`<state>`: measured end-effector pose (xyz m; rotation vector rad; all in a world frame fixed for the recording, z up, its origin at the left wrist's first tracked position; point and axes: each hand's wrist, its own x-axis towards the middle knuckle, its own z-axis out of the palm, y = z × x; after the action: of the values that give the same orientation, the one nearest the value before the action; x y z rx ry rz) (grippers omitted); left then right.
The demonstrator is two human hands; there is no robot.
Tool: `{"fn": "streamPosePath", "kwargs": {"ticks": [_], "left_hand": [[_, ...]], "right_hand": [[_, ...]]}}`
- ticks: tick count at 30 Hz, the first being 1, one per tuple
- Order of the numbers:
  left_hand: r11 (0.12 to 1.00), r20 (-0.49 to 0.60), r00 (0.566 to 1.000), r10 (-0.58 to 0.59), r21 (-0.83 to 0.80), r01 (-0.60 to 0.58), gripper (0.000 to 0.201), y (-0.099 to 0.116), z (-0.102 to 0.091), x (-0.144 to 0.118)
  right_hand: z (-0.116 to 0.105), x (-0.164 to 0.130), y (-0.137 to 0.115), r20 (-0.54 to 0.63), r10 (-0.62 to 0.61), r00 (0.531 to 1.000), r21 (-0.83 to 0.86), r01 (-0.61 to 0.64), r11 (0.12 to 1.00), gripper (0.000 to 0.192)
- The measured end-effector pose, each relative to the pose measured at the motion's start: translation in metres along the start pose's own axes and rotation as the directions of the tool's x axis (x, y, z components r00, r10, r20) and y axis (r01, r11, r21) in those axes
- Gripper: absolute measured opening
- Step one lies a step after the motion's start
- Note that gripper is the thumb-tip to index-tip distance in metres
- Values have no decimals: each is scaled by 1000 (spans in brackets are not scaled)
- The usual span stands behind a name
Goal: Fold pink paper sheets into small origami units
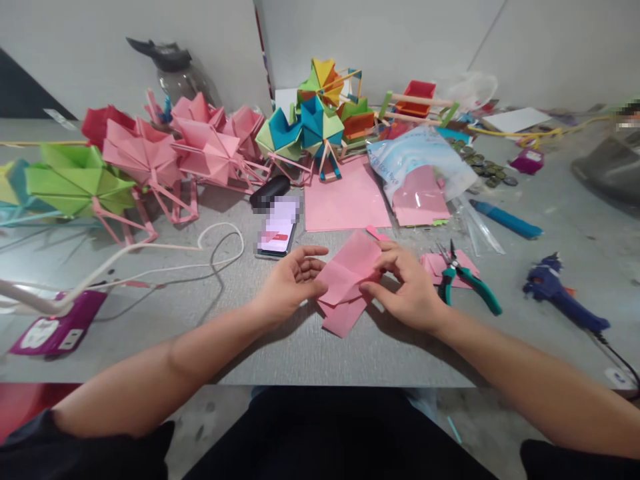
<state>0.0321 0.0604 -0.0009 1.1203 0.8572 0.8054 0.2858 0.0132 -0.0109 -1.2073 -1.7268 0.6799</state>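
Note:
A folded sheet of pink paper is held low over the front of the table, with creases and a flap showing. The thumb of my left hand presses its left edge, the other fingers curled beside it. On the right edge, my right hand pinches the same paper between thumb and fingers. Just beyond the right hand are pliers with green handles, lying on small pink paper pieces. A smartphone with a lit screen lies ahead of the left hand.
Pink folded-paper wheels, a green one and multicoloured ones line the back. Pink sheets and a plastic bag lie ahead. To the right are a blue cutter and glue gun; white cables cross the left.

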Motion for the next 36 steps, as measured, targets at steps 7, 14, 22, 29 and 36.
{"fn": "streamPosePath", "kwargs": {"ticks": [7,14,22,29,36], "left_hand": [[992,-16,1000,7,-127,-9,59,3,0,-5],[998,39,999,-6,59,3,46,0,4,-5],[887,57,958,282,366,-283,25,5,7,-13],[581,178,784,594,579,-572,27,-5,0,-15],[833,-65,942,328,490,-256,21,-2,9,-13]], "right_hand": [[5,2,-2,106,299,948,419,-316,852,83],[0,2,-4,-7,281,960,379,-257,889,85],[4,-8,-4,-71,117,991,277,-93,956,63],[2,-13,-23,88,-405,910,-43,409,911,22],[5,-15,-19,136,-459,878,-422,470,775,32]]}}
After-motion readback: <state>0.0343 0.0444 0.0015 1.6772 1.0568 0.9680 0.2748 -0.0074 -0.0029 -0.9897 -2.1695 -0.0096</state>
